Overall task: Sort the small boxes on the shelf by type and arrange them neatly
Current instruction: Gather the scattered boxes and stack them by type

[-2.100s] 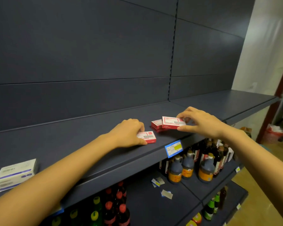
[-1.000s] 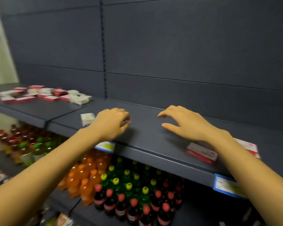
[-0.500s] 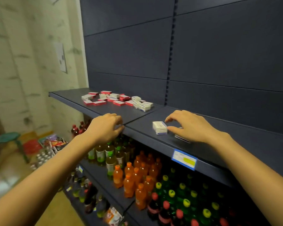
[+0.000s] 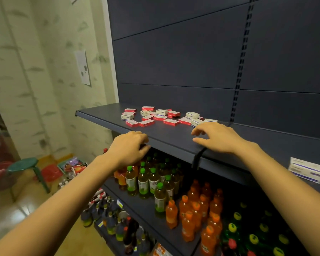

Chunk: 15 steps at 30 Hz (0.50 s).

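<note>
Several small boxes lie mixed in a loose heap on the dark shelf (image 4: 103, 115) at its left end: flat red ones such as a red box (image 4: 170, 122) and white ones such as a white box (image 4: 127, 116). One more white box with blue stripes (image 4: 306, 169) sits alone near the shelf's front edge at the far right. My left hand (image 4: 128, 147) hovers at the front edge with loosely curled fingers and holds nothing. Over the shelf just in front of the heap, my right hand (image 4: 217, 137) is spread, empty.
Below the shelf stand rows of bottles: green-capped ones (image 4: 143, 180), orange ones (image 4: 194, 209) and dark ones lower down. A green stool (image 4: 25, 166) and red baskets are on the floor at the left, by a pale papered wall.
The view has swung left along the shelf, from the red boxes I was touching to the mixed heap. Both hands have let go and moved left, now empty near the heap.
</note>
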Available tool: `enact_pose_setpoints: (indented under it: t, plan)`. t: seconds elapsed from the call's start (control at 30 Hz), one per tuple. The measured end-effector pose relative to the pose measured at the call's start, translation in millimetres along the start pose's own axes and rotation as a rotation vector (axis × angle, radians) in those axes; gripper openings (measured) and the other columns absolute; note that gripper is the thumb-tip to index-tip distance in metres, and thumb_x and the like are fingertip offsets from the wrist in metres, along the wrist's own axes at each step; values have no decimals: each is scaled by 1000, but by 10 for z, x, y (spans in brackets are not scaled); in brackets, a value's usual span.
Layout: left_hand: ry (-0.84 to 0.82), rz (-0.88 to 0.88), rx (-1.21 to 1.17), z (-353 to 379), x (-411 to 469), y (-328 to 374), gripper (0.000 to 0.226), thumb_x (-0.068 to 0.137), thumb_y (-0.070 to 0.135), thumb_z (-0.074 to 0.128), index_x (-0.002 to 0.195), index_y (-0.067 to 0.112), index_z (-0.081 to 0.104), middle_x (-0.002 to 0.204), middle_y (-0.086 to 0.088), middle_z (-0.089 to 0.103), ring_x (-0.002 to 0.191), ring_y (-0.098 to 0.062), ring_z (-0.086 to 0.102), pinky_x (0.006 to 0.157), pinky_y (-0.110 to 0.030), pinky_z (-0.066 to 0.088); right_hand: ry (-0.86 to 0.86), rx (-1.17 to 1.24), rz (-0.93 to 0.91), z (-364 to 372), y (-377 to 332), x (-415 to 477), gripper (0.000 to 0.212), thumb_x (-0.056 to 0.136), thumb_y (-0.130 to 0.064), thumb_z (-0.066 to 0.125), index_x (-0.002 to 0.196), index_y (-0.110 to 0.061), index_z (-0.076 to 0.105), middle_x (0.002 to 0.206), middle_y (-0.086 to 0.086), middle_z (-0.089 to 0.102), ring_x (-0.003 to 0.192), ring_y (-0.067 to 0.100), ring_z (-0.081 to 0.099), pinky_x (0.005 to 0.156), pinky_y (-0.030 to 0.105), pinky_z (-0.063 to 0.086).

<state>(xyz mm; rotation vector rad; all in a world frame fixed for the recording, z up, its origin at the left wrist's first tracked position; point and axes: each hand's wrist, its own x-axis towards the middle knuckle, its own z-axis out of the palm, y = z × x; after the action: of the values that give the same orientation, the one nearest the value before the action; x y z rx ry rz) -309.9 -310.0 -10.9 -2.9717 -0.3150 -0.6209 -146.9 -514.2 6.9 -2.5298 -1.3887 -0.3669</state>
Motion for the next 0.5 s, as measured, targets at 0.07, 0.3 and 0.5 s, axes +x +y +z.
enact_pose_setpoints:
  t: [0.07, 0.3, 0.5]
  plan:
    - [-8, -6, -4, 50, 54, -146, 33, 92, 38, 43, 114, 16, 56, 116, -3, 60, 105, -18, 55, 79, -29, 46, -23, 5, 7, 101, -61, 185, 30, 91, -40, 49, 118, -28, 56, 124, -9, 58, 112, 12, 53, 78, 28, 40]
    - [16, -25, -56, 380, 423, -590, 33, 92, 40, 44, 113, 17, 57, 115, -2, 61, 105, -17, 55, 78, -29, 45, -91, -28, 65, 410, -61, 947, 36, 91, -39, 50, 123, -22, 54, 126, -2, 57, 111, 17, 54, 89, 35, 48]
    - [-2, -26, -55, 610, 951, -981, 34, 91, 41, 44, 115, 20, 55, 119, -1, 59, 110, -19, 54, 88, -36, 48, -151, -97, 172, 611, 119, 1622, 45, 90, -42, 50, 129, -19, 49, 131, 3, 53, 117, 23, 52, 92, 38, 45]
